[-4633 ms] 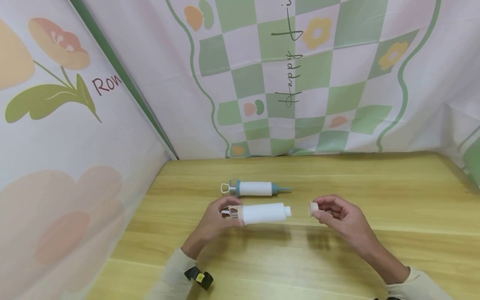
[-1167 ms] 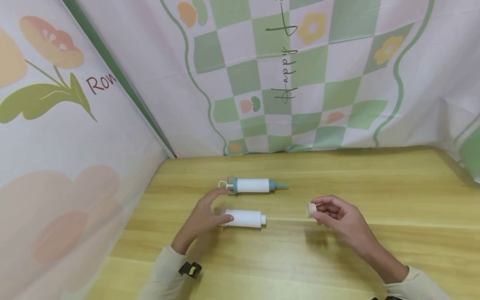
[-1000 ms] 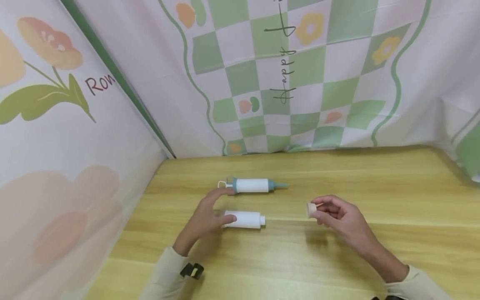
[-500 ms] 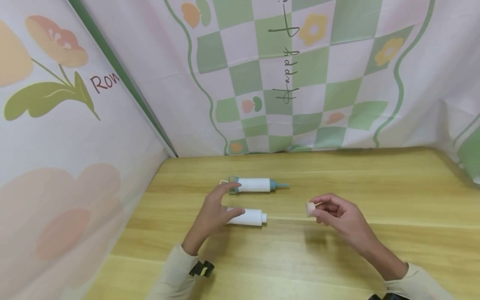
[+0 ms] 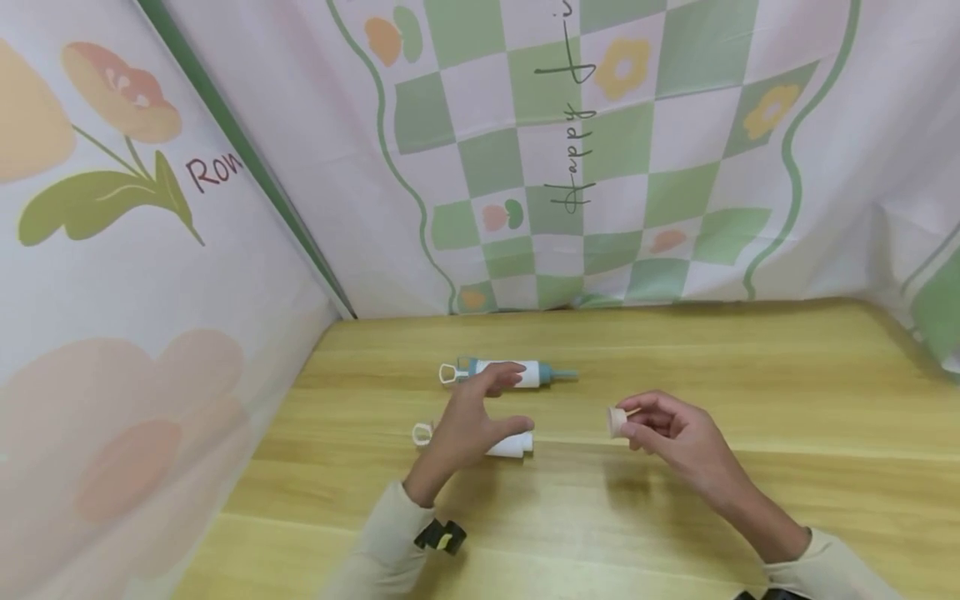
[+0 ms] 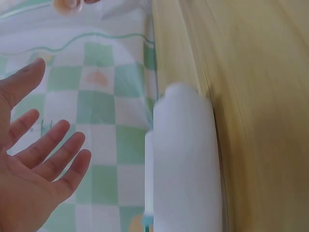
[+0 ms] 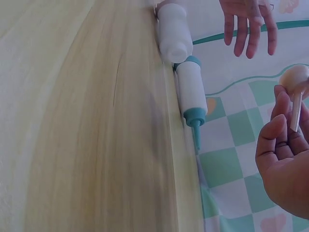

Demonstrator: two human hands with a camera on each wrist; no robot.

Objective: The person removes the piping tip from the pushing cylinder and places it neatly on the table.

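My right hand [image 5: 686,442] pinches a pale pink nozzle cap [image 5: 617,422] above the table; its thin spout [image 7: 296,111] points back toward the palm in the right wrist view. My left hand [image 5: 467,423] hovers with fingers spread and holds nothing. Below it lies a white syringe [image 5: 510,447], partly hidden by the hand, its loop handle [image 5: 422,433] at the left and a bare stub at the right. Its barrel [image 6: 188,159] fills the middle of the left wrist view. Just behind lies a second syringe [image 5: 531,374], white with teal ends and a slim teal nozzle.
The wooden table [image 5: 675,517] carries both syringes side by side. A checked cloth [image 5: 615,158] hangs along its back edge, and a flower-print cloth [image 5: 112,283] stands at the left.
Earlier my left hand gripped the white syringe by its handle end; it has let it go onto the table, then moved right above it. The right hand keeps the nozzle cap nearly in place.
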